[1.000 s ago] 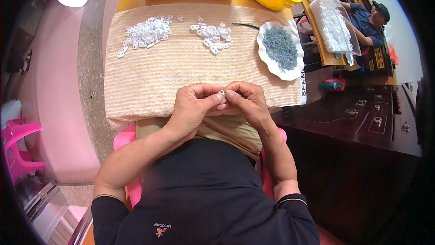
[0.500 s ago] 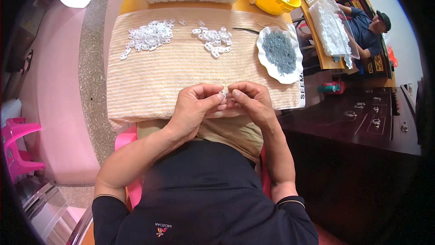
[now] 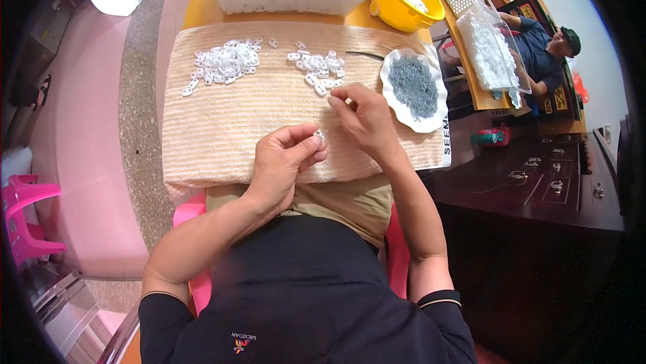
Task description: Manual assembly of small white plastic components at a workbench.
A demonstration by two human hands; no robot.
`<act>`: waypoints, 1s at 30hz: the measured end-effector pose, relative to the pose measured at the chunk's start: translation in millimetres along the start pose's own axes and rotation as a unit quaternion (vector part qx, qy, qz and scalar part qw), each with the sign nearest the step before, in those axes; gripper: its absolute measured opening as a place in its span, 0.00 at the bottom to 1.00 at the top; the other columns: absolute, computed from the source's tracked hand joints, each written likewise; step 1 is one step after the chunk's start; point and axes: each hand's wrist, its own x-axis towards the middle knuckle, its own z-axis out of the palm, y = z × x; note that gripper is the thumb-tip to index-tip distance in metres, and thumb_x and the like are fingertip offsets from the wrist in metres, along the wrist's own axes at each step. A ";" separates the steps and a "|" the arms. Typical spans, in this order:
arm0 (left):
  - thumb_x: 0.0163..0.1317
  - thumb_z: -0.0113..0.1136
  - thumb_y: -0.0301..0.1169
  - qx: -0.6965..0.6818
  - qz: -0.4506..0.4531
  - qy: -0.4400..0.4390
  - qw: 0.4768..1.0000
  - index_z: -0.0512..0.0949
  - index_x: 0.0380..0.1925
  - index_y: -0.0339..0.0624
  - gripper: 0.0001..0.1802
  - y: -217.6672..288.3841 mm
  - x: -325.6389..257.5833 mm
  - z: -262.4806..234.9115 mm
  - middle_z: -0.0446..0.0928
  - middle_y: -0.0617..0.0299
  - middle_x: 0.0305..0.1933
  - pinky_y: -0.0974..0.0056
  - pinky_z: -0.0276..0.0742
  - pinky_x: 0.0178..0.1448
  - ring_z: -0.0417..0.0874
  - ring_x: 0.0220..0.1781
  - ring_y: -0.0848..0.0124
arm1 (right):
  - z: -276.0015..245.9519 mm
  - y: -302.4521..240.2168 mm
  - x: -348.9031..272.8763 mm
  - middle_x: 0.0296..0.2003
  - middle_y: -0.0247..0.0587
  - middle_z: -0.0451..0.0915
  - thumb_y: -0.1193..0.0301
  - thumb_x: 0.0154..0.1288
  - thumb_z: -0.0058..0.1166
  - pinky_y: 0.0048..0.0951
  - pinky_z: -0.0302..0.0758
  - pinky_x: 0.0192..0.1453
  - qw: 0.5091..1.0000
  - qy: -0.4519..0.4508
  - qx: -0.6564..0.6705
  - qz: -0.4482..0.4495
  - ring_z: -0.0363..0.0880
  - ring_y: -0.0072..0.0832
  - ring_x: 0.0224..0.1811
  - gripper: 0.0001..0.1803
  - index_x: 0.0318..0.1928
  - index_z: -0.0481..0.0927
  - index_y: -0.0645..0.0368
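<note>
- The left hand (image 3: 288, 154), at the centre of the frame, has its grip closed on a small white plastic piece (image 3: 320, 136), pinched between thumb and forefinger; part of the piece shows past the fingertips.
- The right hand (image 3: 367, 122), right of centre and higher in the frame, has thumb and forefinger drawn together; whether this grip grasps anything cannot be told.
- Just above its fingertips lies a small cluster of white two-holed pieces (image 3: 319, 66), in the upper middle of the frame.
- A larger pile of white pieces (image 3: 227, 62) lies at the upper left of the towel.
- Right of the small cluster, a white wavy-rimmed dish (image 3: 422, 126) holds a heap of slender grey-blue parts (image 3: 412, 87).
- A thin dark tool (image 3: 363, 53) lies just left of the dish.
- All these rest on a striped beige towel (image 3: 225, 138) over a yellow tabletop (image 3: 198, 10).
- Along the top of the frame stand a clear bin (image 3: 289, 2) full of white pieces and a yellow basin (image 3: 393, 18).
- A seated co-worker (image 3: 538, 46) appears at the upper right.
</note>
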 end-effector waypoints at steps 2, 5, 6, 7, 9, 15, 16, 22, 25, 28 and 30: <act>0.63 0.58 0.21 -0.001 0.003 0.004 1.000 0.77 0.45 0.31 0.10 0.5 0.1 -0.4 0.79 0.58 0.38 0.71 0.82 0.45 0.82 0.38 0.74 | 10.3 -0.8 9.3 0.30 0.41 0.81 0.72 0.61 0.59 0.28 0.73 0.32 0.998 0.013 -0.058 -0.004 0.78 0.29 0.27 0.07 0.39 0.82 0.61; 0.63 0.58 0.21 -0.006 0.011 0.006 1.000 0.76 0.45 0.30 0.10 1.6 1.1 -1.6 0.79 0.59 0.38 0.71 0.82 0.45 0.82 0.37 0.74 | 21.7 -4.0 14.7 0.32 0.42 0.81 0.70 0.59 0.60 0.34 0.75 0.35 0.989 0.020 -0.146 -0.001 0.80 0.38 0.30 0.07 0.37 0.83 0.57; 0.63 0.58 0.21 -0.009 0.012 0.006 1.000 0.76 0.45 0.30 0.10 2.3 1.4 -1.8 0.79 0.59 0.38 0.71 0.82 0.45 0.82 0.37 0.74 | 24.0 -4.4 15.2 0.33 0.42 0.80 0.69 0.59 0.60 0.37 0.75 0.37 0.984 0.015 -0.176 0.004 0.80 0.41 0.33 0.07 0.36 0.83 0.56; 0.63 0.58 0.21 -0.013 0.014 0.006 1.000 0.76 0.44 0.30 0.10 3.0 1.8 -2.2 0.79 0.59 0.38 0.71 0.82 0.45 0.81 0.37 0.75 | 24.6 -5.5 15.3 0.33 0.42 0.80 0.69 0.59 0.60 0.37 0.75 0.37 0.984 0.014 -0.176 0.004 0.80 0.41 0.33 0.07 0.36 0.83 0.56; 0.63 0.59 0.21 -0.013 0.014 0.004 1.000 0.77 0.44 0.30 0.10 4.2 1.9 -3.5 0.79 0.59 0.38 0.71 0.82 0.45 0.81 0.37 0.75 | 24.0 -9.9 14.2 0.34 0.40 0.80 0.69 0.59 0.59 0.38 0.75 0.38 0.986 0.011 -0.167 0.008 0.80 0.42 0.35 0.05 0.34 0.83 0.55; 0.63 0.59 0.21 -0.020 0.018 -0.004 1.000 0.77 0.44 0.31 0.10 5.2 1.3 -2.2 0.79 0.59 0.37 0.72 0.82 0.44 0.81 0.37 0.75 | 22.9 -8.9 13.9 0.35 0.39 0.80 0.71 0.59 0.58 0.38 0.75 0.38 0.990 0.006 -0.140 -0.032 0.81 0.42 0.36 0.04 0.33 0.82 0.56; 0.63 0.59 0.21 -0.022 0.019 -0.006 1.000 0.77 0.44 0.31 0.10 5.1 1.4 -2.2 0.79 0.60 0.37 0.72 0.82 0.44 0.81 0.37 0.75 | 23.1 -8.5 14.2 0.35 0.39 0.80 0.71 0.59 0.58 0.38 0.75 0.38 0.990 0.007 -0.140 -0.032 0.81 0.42 0.36 0.04 0.33 0.82 0.56; 0.63 0.59 0.21 -0.024 0.021 0.003 0.999 0.77 0.43 0.32 0.09 4.7 1.7 -2.9 0.80 0.60 0.36 0.71 0.82 0.44 0.82 0.37 0.75 | 24.6 -10.0 17.8 0.35 0.40 0.80 0.71 0.58 0.57 0.40 0.75 0.39 0.989 0.002 -0.149 -0.011 0.81 0.43 0.35 0.04 0.33 0.81 0.58; 0.63 0.59 0.21 -0.027 0.024 0.001 0.999 0.77 0.43 0.32 0.09 4.9 1.3 -3.0 0.80 0.60 0.36 0.71 0.82 0.44 0.82 0.37 0.75 | 22.4 -11.4 19.1 0.34 0.41 0.80 0.70 0.58 0.57 0.41 0.75 0.39 0.988 -0.008 -0.155 -0.013 0.80 0.44 0.35 0.06 0.35 0.81 0.57; 0.63 0.59 0.21 -0.030 0.025 0.004 0.999 0.77 0.43 0.32 0.09 5.9 1.1 -2.9 0.80 0.60 0.37 0.71 0.82 0.44 0.82 0.37 0.75 | 19.3 -11.6 19.2 0.34 0.43 0.80 0.70 0.59 0.57 0.41 0.75 0.39 0.988 -0.028 -0.153 -0.025 0.80 0.45 0.35 0.07 0.38 0.82 0.57; 0.63 0.59 0.21 -0.032 0.025 0.005 0.999 0.77 0.43 0.32 0.09 7.1 1.4 -1.9 0.80 0.60 0.37 0.71 0.82 0.44 0.82 0.37 0.75 | 15.6 -11.5 19.0 0.34 0.43 0.79 0.70 0.59 0.57 0.41 0.75 0.39 0.985 -0.057 -0.153 -0.047 0.80 0.46 0.36 0.08 0.40 0.82 0.56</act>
